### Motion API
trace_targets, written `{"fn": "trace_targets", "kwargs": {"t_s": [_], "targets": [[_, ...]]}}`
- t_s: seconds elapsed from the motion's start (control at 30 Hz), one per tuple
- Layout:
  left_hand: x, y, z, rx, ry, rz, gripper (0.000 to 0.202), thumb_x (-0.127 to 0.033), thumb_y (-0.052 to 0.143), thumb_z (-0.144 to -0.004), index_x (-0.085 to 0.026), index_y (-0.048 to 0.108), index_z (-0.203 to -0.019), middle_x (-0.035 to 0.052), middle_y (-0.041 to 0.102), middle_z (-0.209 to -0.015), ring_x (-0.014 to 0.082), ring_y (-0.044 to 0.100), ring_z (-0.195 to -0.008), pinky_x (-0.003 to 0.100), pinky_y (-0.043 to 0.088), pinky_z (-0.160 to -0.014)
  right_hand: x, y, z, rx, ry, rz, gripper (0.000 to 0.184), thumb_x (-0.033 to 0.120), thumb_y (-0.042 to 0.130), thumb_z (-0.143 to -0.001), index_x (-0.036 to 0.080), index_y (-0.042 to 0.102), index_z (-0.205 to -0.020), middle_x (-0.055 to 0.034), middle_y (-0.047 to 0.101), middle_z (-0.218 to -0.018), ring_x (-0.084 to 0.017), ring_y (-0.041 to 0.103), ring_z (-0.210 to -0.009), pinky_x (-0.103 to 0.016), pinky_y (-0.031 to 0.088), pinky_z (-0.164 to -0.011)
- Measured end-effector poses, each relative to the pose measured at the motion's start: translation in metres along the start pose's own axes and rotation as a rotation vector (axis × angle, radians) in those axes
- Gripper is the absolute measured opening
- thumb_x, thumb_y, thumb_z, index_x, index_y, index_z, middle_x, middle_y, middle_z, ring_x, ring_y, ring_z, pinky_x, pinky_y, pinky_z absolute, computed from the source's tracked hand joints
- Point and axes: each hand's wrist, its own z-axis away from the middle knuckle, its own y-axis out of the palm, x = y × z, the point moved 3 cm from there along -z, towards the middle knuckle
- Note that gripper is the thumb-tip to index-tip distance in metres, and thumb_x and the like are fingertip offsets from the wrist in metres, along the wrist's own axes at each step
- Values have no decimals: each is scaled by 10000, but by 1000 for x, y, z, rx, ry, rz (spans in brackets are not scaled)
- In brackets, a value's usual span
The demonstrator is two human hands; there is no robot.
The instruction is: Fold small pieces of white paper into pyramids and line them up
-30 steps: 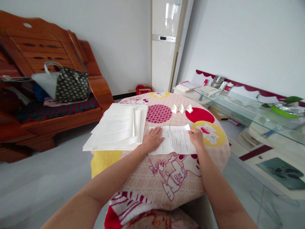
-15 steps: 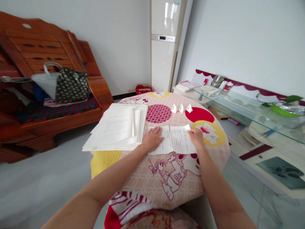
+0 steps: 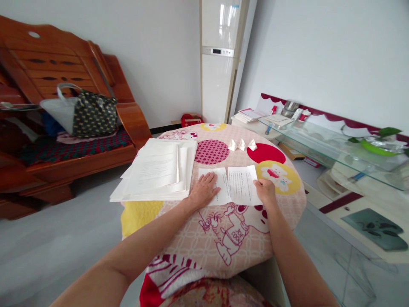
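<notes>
A sheet of printed paper (image 3: 244, 183) lies on the cloth-covered table, with a split down its middle that shows at the top edge. Whether the two halves still join lower down, I cannot tell. My left hand (image 3: 204, 187) rests flat on the left half, fingers stretched out. At the right edge, my right hand (image 3: 266, 192) is closed on the paper, gripping its side. Beyond the sheet stand three small folded white paper pieces (image 3: 242, 145) in a row. To the left of my left hand is a stack of white papers (image 3: 153, 170).
The round table has a patterned cloth (image 3: 182, 238). On the left stands a wooden bench (image 3: 105, 85) with a dotted bag (image 3: 94, 113). A glass-topped stand (image 3: 319, 140) is on the right, and a tall white cabinet-like unit (image 3: 217, 81) at the back.
The split at the top of the printed paper looks wider. My right hand has shifted slightly right and down with its half; my left hand stays in place.
</notes>
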Motion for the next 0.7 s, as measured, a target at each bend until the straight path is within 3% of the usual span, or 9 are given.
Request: {"fn": "trace_targets", "kwargs": {"t_s": [0.33,0.5,0.7], "targets": [[-2,-3,1,12,-12,-6,536,-371,400,-1040,-94,433,-1498,192,430,-1584,304,359,-1501,477,287,-1239,-2,-4,-4,-16,27,-74,384,347,525,-762,246,330,-447,8,411,-468,-145,368,-545,-313,250,-568],[-2,-3,1,26,-14,0,556,-365,412,-1040,-61,423,-1505,207,407,-1594,316,344,-1508,486,274,-1247,-8,-7,5,74,93,-152,434,476,553,-783,240,382,-462,26,383,-471,-145,385,-528,-302,266,-553],[-2,-2,0,22,-17,5,553,-364,423,-1038,-69,427,-1505,203,413,-1592,313,348,-1506,484,277,-1248,-8,-9,20,8,0,-165,404,465,562,-725,244,349,-462,35,348,-472,-137,354,-531,-301,253,-545]]}}
